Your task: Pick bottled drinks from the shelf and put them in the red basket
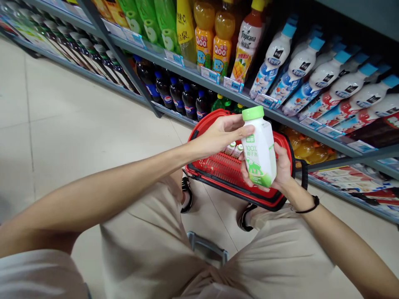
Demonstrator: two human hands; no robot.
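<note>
A white bottle of coconut water (pixel 258 153) with a light green cap and green print is held between both hands, tilted slightly, above a red shopping basket (pixel 215 166). My left hand (pixel 229 128) grips its upper part, thumb across the front just under the cap. Around the lower body curl the fingers of my right hand (pixel 282 166), with part of the palm hidden behind the bottle. Inside the basket lie a few small bottles (pixel 233 149) with green and white caps, partly covered by my left hand.
Ahead stands a grey shelf unit (pixel 187 66) with several juice bottles (pixel 222 37) and blue-capped milk drink bottles (pixel 299 62). Cola bottles (pixel 177 97) stand on the lower shelf. Tiled floor (pixel 62 145) spreads to the left. Between my legs is a grey stool edge (pixel 207 245).
</note>
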